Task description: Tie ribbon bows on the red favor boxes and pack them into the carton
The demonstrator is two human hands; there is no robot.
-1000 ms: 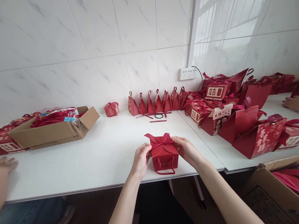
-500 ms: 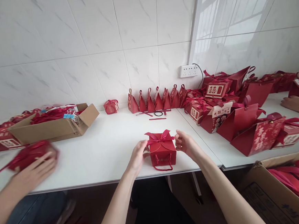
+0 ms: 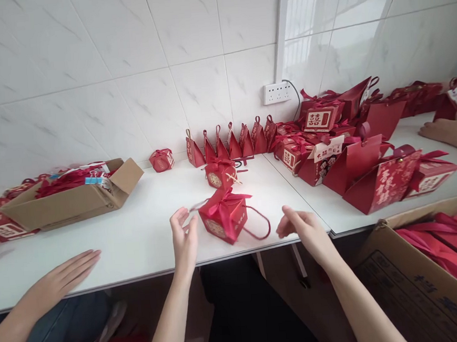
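Observation:
A red gift box [image 3: 235,220] with a satin bow on top and a cord handle looped out to its right sits near the table's front edge, turned at an angle. My left hand [image 3: 184,240] is just left of it, fingers and thumb apart, holding nothing. Off to the right of the box, beyond the cord, my right hand [image 3: 302,227] hangs with its thumb apart from loosely bent fingers and nothing in them. Right behind the box stands a second red gift box [image 3: 216,178] with a bow and a gold emblem.
A neighbour's hand [image 3: 64,273] lies flat on the table at left, near an open carton [image 3: 65,207] of red ribbons. Triangular red boxes [image 3: 234,147] line the wall. More red boxes [image 3: 323,119] are piled at right, above a large carton [image 3: 393,253]. Another person's hand [image 3: 445,130] is far right.
My hands have moved apart, off the gift box, which has turned. A second box now stands behind it. The neighbour's hand at left no longer holds a red box. The view has shifted slightly.

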